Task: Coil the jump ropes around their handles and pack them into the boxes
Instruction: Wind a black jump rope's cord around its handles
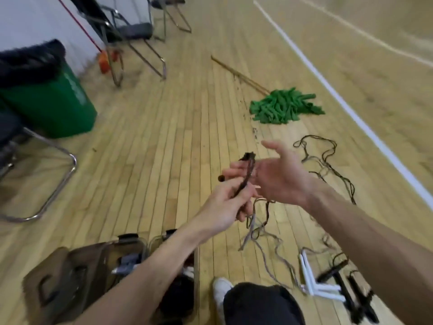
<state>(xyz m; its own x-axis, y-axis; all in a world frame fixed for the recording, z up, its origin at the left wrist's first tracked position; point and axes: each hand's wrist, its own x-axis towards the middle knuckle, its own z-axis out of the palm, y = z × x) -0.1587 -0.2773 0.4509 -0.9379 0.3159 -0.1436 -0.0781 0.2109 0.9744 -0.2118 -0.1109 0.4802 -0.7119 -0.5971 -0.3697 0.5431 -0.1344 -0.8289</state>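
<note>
Wooden gym floor (164,137) fills the view, crossed by a white court line (328,90) at the right, and the work is laid out on it because the person is low down, one knee and a white shoe showing at the bottom edge. A green bin (54,109) lined with a black bag stands at the left, with folding chairs (131,38) behind it. Two clear boxes (105,252) sit open just beside the left forearm, close enough that a finished bundle could be dropped in without shifting; dark and pale things already lie inside, too blurred to name. A green mop (283,106) lies farther out, apart from the work.

On the right, loose ropes (325,165) trail across the boards, their white handles (311,277) and black handles (346,285) near the knee, seemingly queued within reach.

The left hand (222,207) has its fingers curled round the lower end of the dark handles (247,172) of one jump rope, holding them raised and tilted away so the cord (255,228) can hang free and drag on the floor below. A turn of cord appears to sit at the top of the handles, though blur hides how many. The right hand (278,174) is spread wide, palm toward the camera, thumb up, gripping nothing; its fingers lie just behind the handles, probably between passes of the winding. Judging by the slack on the floor, most of the coiling remains
</note>
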